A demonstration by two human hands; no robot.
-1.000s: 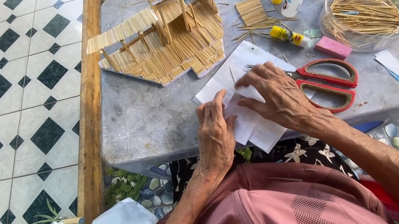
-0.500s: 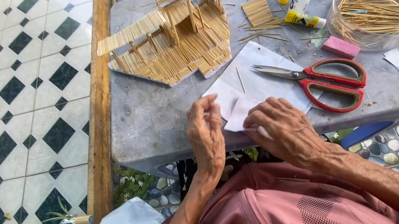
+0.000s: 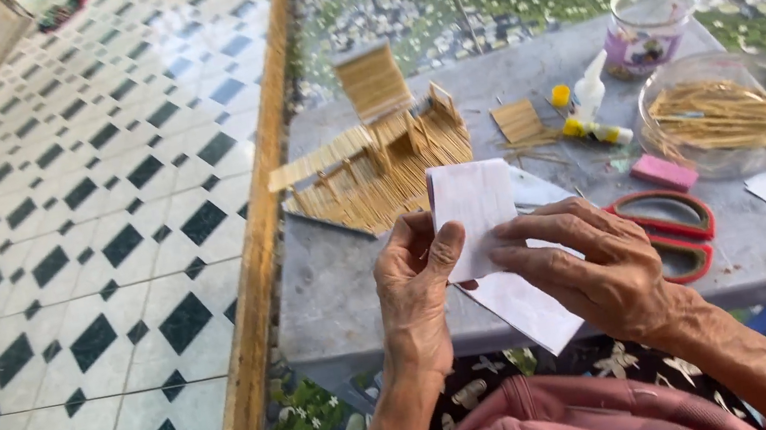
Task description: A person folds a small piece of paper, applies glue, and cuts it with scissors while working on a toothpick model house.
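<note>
Lifted clear of the worktop (image 3: 342, 281) now: a white sheet of paper (image 3: 475, 217), which a second earlier had lain flat under both palms beside the scissors. Held upright above the near edge, left hand (image 3: 418, 285) with thumb clamped over the lower left corner, right hand (image 3: 589, 261) with fingers (image 3: 534, 224) pinching the right edge. Both grips thus closed on the paper, neither hand free. Hung below them, a second white sheet (image 3: 526, 305) or a folded flap of the same one; could not tell which.

Moved from pressing and flattening to holding the sheet up between the hands. Judged as a shift from smoothing to folding or inspecting the paper.

Left untouched on the worktop: red-handled scissors (image 3: 680, 233) just beside the right hand, a small model house of thin sticks (image 3: 381, 165) behind the paper, a clear bowl of loose sticks (image 3: 723, 112), a pink eraser (image 3: 665, 172), and a white glue bottle (image 3: 590, 88).
</note>
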